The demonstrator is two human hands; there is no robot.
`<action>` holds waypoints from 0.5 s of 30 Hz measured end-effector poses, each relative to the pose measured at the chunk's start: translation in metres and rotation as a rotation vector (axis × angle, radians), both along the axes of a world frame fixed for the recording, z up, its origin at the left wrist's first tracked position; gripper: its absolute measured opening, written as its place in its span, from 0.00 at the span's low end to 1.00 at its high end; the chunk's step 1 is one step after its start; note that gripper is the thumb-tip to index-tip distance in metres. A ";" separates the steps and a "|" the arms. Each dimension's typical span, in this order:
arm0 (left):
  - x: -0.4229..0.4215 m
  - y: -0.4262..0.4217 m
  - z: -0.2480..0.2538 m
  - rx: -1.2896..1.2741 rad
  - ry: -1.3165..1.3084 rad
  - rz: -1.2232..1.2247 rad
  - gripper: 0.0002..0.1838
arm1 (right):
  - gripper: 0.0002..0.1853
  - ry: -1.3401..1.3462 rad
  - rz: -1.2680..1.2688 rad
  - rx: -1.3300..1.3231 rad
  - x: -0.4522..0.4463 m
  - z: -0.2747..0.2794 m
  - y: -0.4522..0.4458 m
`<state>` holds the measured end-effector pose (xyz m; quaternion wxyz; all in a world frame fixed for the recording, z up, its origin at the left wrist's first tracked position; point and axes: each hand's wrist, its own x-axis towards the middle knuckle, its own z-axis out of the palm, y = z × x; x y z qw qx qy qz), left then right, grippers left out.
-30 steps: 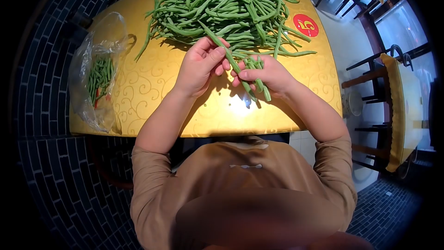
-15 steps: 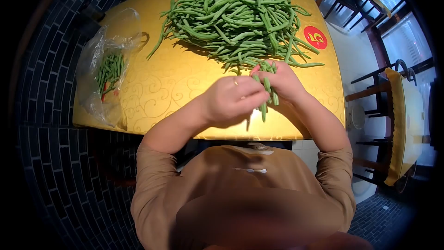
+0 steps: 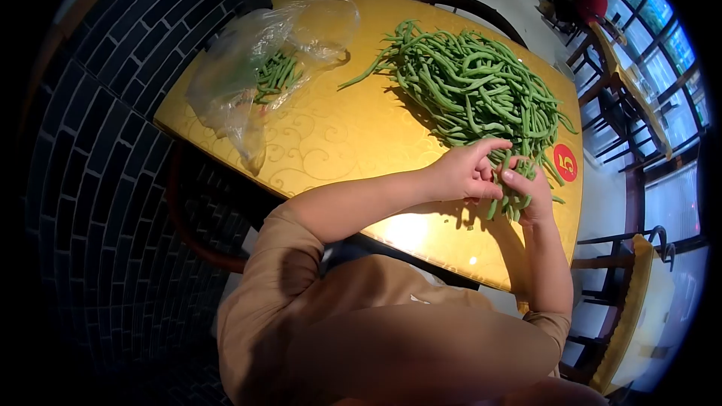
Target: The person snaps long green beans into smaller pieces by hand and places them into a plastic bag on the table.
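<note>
A large heap of long green beans (image 3: 474,83) lies on the gold tabletop (image 3: 323,158). Just in front of it, my right hand (image 3: 530,192) is closed around a bunch of short bean pieces (image 3: 513,194). Beside it on the left, my left hand (image 3: 470,173) touches the bunch, its fingers curled and partly spread; whether it grips a piece cannot be made out. A clear plastic bag (image 3: 218,86) at the table's left holds cut bean pieces (image 3: 277,75).
A red round sticker (image 3: 565,163) is on the table's right side. Dark chairs (image 3: 470,9) stand at the far edge. Beyond on the right are other tables (image 3: 635,98) and a seated person in red (image 3: 592,1). A dark brick wall (image 3: 98,105) runs along the left.
The view has turned, so the table appears rotated and the heap farther right. My left hand, earlier pinching a long bean, now touches the bunch in my right hand; that long bean is no longer distinguishable.
</note>
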<state>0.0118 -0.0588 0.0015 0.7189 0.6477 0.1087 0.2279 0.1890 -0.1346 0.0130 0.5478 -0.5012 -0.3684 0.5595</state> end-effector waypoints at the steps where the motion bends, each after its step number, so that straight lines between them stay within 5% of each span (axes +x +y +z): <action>1: 0.000 0.003 -0.003 -0.029 -0.007 0.017 0.31 | 0.12 -0.043 -0.003 0.059 0.004 0.012 0.002; 4: -0.001 0.008 -0.006 -0.028 0.060 0.047 0.28 | 0.09 0.348 0.142 0.236 0.016 0.048 0.028; 6: -0.008 0.005 0.009 0.099 0.218 0.044 0.26 | 0.09 0.355 0.037 0.218 -0.014 0.075 0.046; 7: -0.001 0.010 -0.007 0.627 0.062 0.175 0.23 | 0.09 0.278 0.016 0.142 -0.033 0.079 0.059; 8: 0.003 0.009 -0.022 0.468 0.146 0.100 0.20 | 0.09 0.189 0.060 0.002 -0.046 0.078 0.072; 15: 0.014 0.014 -0.037 0.959 0.320 0.013 0.19 | 0.07 -0.113 0.548 -0.336 -0.181 0.008 0.188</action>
